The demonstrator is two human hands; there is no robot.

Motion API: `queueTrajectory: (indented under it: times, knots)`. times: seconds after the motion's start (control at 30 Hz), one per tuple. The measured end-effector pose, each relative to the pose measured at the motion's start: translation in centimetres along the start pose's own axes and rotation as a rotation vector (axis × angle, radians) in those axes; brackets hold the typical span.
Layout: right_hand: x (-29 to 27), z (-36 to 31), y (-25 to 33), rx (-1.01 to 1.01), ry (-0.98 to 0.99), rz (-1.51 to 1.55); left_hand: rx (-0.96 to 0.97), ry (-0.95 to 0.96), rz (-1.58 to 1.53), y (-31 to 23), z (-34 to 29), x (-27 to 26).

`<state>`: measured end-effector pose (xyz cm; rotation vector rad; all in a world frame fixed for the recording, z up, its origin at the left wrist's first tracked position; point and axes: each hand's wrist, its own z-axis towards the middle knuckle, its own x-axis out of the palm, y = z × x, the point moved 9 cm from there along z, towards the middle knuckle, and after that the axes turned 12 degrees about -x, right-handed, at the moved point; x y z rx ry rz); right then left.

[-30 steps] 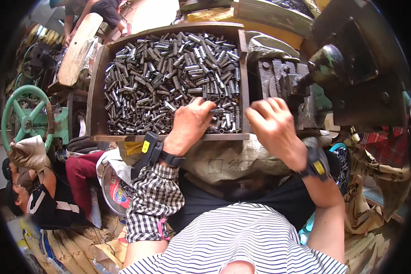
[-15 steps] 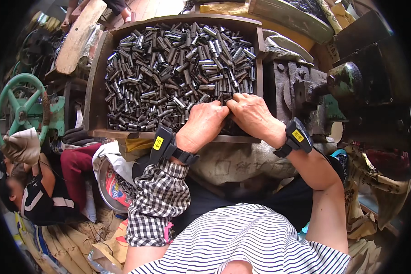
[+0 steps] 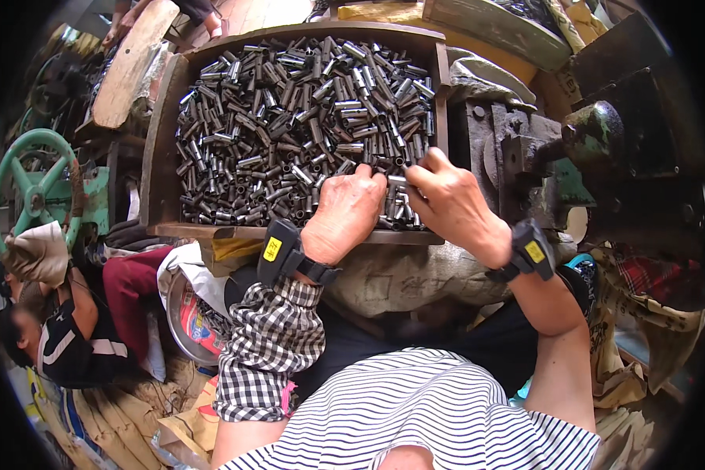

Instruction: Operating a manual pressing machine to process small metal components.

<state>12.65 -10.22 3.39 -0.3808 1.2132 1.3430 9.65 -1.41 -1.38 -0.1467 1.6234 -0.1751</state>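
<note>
A wooden tray (image 3: 158, 149) is heaped with short metal tubes (image 3: 290, 117), dark and shiny, lying at many angles. Over its front right part both my hands work close together. My left hand (image 3: 345, 210) is closed, its fingertips down among the tubes; what they pinch is hidden. My right hand (image 3: 456, 202) is closed too, a little apart from the left. At its thumb and fingertips a bright metal tube (image 3: 397, 180) lies crosswise, pointing toward my left fingers. More tubes show beneath, between the two hands.
A dark, greasy machine (image 3: 603, 149) stands right of the tray. At left are a green handwheel (image 3: 35, 188) and a wooden board (image 3: 133, 66). A metal basin (image 3: 186, 321) with tubes sits lower left, near another person (image 3: 78, 321). A sack (image 3: 423, 278) lies below the tray.
My right hand has moved right, away from the left, turning so its fingers point more leftward. My left hand has shifted slightly left. A bright tube now shows between them.
</note>
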Motion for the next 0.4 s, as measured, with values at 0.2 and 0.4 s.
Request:
queueTrajectory:
  times: [0.2,0.4]
  knots:
    - [-1.7,-3.3,-1.2,0.311,-0.101,0.366,0.004,-0.189,-0.691,0.1,0.5,-1.6]
    - [-0.3,-3.7,-0.5,0.186,-0.118,0.269,-0.046,-0.017,-1.261,-0.6,0.5,-1.0]
